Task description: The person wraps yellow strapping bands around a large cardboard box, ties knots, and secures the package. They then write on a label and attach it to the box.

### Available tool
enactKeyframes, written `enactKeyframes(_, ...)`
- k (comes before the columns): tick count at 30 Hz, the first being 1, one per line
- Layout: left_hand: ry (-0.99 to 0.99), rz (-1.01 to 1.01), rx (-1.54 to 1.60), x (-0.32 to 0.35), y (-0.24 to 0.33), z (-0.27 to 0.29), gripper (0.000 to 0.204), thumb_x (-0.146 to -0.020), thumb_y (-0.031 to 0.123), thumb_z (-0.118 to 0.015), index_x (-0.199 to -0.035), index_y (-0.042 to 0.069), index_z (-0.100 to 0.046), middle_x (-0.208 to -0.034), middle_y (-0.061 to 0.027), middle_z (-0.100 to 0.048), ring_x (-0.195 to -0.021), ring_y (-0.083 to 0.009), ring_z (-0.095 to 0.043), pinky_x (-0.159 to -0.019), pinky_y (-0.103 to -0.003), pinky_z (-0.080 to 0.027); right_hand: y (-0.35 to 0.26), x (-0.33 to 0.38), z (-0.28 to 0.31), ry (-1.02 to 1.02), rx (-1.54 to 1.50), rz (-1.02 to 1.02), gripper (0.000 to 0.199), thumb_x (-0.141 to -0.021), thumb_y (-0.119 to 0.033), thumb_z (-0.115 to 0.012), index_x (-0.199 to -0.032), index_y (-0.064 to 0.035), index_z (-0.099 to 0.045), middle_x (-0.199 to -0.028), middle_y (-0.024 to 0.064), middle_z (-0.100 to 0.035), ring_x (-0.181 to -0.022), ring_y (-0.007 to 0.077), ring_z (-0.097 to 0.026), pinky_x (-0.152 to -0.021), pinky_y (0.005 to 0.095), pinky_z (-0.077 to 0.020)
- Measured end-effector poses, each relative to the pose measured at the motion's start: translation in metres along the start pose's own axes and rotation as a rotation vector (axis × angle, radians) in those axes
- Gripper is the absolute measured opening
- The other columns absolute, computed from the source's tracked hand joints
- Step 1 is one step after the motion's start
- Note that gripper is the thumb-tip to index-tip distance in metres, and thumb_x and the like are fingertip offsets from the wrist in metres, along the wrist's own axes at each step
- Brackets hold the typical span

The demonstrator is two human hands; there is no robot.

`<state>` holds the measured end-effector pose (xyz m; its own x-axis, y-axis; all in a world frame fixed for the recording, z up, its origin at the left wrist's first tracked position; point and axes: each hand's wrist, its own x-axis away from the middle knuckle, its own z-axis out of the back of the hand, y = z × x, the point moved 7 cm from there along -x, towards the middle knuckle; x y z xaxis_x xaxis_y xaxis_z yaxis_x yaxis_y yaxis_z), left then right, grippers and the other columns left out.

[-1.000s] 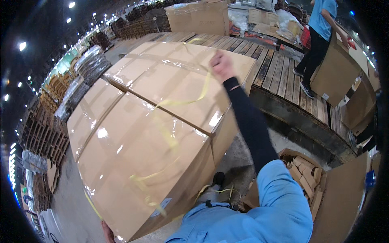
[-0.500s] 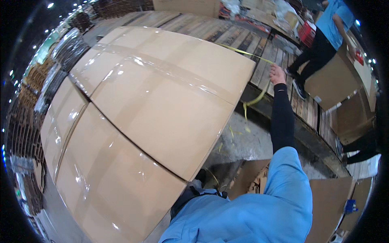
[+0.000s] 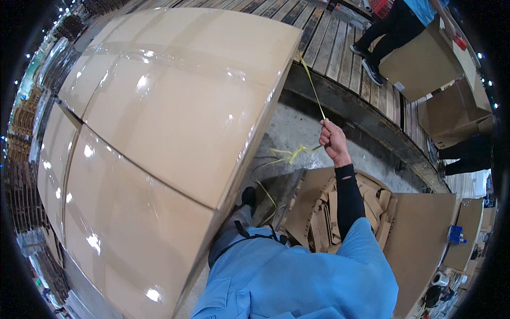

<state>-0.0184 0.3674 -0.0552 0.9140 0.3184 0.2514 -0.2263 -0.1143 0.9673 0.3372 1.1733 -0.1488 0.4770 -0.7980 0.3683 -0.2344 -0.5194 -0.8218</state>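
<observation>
My right hand point(image 3: 333, 141) is closed round a yellow strap point(image 3: 312, 80), which runs taut from its fist up to the far right corner of a large carton stack point(image 3: 175, 101). The strap's loose tail point(image 3: 292, 154) hangs below the fist in a tangle over the concrete floor. Clear film with shiny creases wraps the brown cartons, and dark seams part their tops. Another yellow piece point(image 3: 270, 199) trails by my leg. My left hand is out of view.
A raised wooden plank platform point(image 3: 340, 53) runs along the far right. A co-worker point(image 3: 393, 32) stands on it beside cardboard sheets point(image 3: 422, 64). Close to my right is an open carton point(image 3: 313, 191) full of cardboard scraps. A tall cardboard panel point(image 3: 417, 244) stands beyond it.
My right hand has come nearer and lower, away from the platform, pulling the strap with it. The view has shifted, showing more of the scrap carton and the stack's right side.
</observation>
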Motion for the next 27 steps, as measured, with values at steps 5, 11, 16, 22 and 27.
enactKeyframes(5,-0.073,-0.032,0.024,0.022,0.003,0.046,0.042,-0.108,0.039,-0.042,-0.131,0.006,-0.053,-0.113,-0.0103,-0.065,-0.097,-0.0237,-0.064,-0.083,-0.038,-0.054,0.043,0.103,-0.005,-0.017,-0.004,0.056,0.025,-0.107,-0.027,-0.052,-0.105,-0.0028,-0.057,-0.065,-0.0036,-0.040,-0.055,0.0104,-0.041,-0.055,0.0296,-0.0394)
enactKeyframes(11,-0.173,-0.065,0.023,0.045,0.016,0.115,0.042,-0.108,0.040,-0.041,-0.130,0.006,-0.054,-0.110,-0.0095,-0.065,-0.095,-0.0226,-0.064,-0.080,-0.037,-0.054,0.109,0.217,-0.026,-0.099,-0.053,0.101,0.023,-0.106,-0.027,-0.053,-0.101,-0.0050,-0.058,-0.065,-0.0033,-0.043,-0.056,0.0118,-0.046,-0.068,0.0339,-0.0528)
enactKeyframes(16,-0.243,-0.058,0.062,0.054,0.026,0.161,0.042,-0.108,0.041,-0.041,-0.129,0.006,-0.054,-0.108,-0.0088,-0.066,-0.093,-0.0218,-0.064,-0.078,-0.036,-0.054,0.167,0.324,-0.068,-0.280,-0.153,-0.039,0.023,-0.106,-0.027,-0.053,-0.101,-0.0053,-0.059,-0.062,-0.0031,-0.046,-0.053,0.0126,-0.050,-0.071,0.0367,-0.0564)
enactKeyframes(22,-0.357,-0.031,0.139,0.046,0.026,0.189,0.042,-0.109,0.041,-0.041,-0.128,0.007,-0.054,-0.106,-0.0079,-0.066,-0.091,-0.0207,-0.064,-0.076,-0.035,-0.054,0.191,0.431,-0.078,-0.337,-0.264,0.089,0.025,-0.108,-0.027,-0.047,-0.100,-0.0051,-0.056,-0.064,-0.0025,-0.046,-0.055,0.0137,-0.053,-0.070,0.0363,-0.0571)
enactKeyframes(27,-0.384,0.033,0.173,0.021,-0.002,0.224,0.042,-0.109,0.042,-0.041,-0.127,0.007,-0.055,-0.104,-0.0072,-0.066,-0.089,-0.0199,-0.064,-0.074,-0.034,-0.054,0.224,0.497,-0.094,-0.103,-0.160,0.191,0.019,-0.106,-0.020,-0.049,-0.102,-0.0031,-0.056,-0.067,0.0025,-0.051,-0.068,0.0209,-0.060,-0.095,0.0465,-0.0537)
